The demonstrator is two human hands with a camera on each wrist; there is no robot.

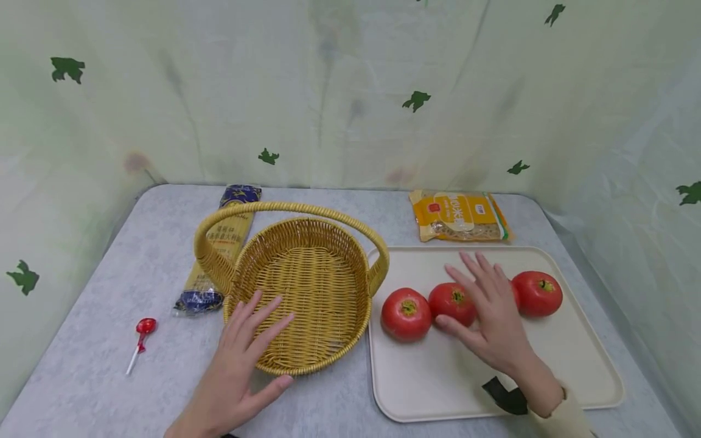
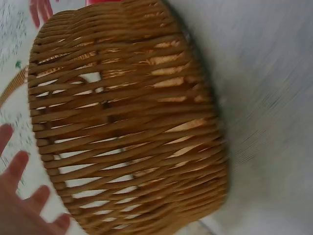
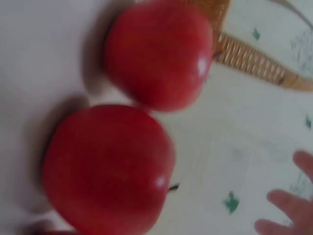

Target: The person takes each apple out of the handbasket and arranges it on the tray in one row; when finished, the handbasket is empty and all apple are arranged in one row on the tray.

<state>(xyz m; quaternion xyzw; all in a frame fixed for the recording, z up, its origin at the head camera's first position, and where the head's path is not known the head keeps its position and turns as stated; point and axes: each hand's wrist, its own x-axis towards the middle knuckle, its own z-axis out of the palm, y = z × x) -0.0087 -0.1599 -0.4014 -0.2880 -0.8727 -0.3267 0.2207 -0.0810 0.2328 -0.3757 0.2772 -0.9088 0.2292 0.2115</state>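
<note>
A round wicker basket [image 1: 306,304] with an arched handle stands in the middle of the table, and nothing lies in it. My left hand [image 1: 235,365] hovers by its front left rim with fingers spread, holding nothing. In the left wrist view the woven side of the basket [image 2: 127,122] fills the middle. Several red apples lie in a row on a cream tray [image 1: 438,383]. My right hand [image 1: 495,322] hovers over this row, fingers spread, and partly hides one apple [image 1: 453,303]. Another apple [image 1: 406,314] lies nearest the basket. Two apples stand large in the right wrist view, including one nearer apple [image 3: 110,169].
A spaghetti packet [image 1: 224,243] lies behind and left of the basket, partly under its handle in view. A red lollipop [image 1: 145,326] is at the left. An orange food packet [image 1: 460,216] lies behind the tray. A patterned curtain [image 1: 339,109] hangs behind the table.
</note>
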